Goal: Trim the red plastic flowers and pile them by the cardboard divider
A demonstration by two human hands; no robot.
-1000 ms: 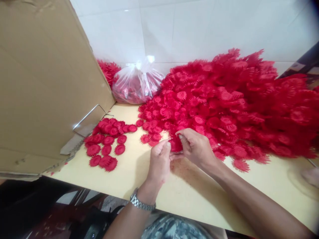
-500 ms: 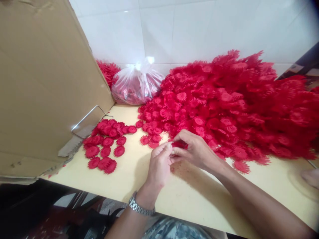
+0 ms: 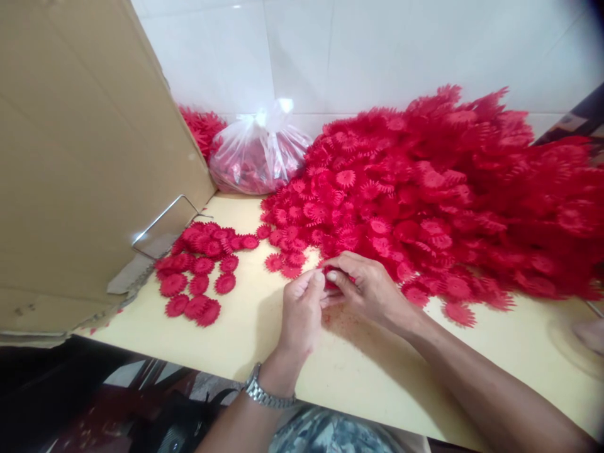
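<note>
Both my hands meet over the table in front of the big heap. My left hand [image 3: 302, 309], with a metal watch at its wrist, pinches one side of a red toothed disc [image 3: 336, 278]. My right hand [image 3: 365, 284] grips the same disc from the other side, thumb on top and fingers curled round behind. Most of the disc is hidden by my fingers. Left of my hands lies a small pile of similar red toothed discs [image 3: 201, 267]. The large heap of red toothed discs [image 3: 401, 195] rises just behind and to the right.
A tied clear plastic bag [image 3: 259, 157] with red pieces stands by the tiled wall [image 3: 302, 56]. At the left a cardboard box [image 3: 94, 145] rises beside a bent wire [image 3: 158, 220]. The yellow tabletop [image 3: 358, 377] carries small red scraps. Another person's hand [image 3: 589, 333] shows at the right edge.
My right thumb has shifted toward the disc's top edge, and more of the red disc shows between my hands. The view has tilted slightly; the piles look unchanged.
</note>
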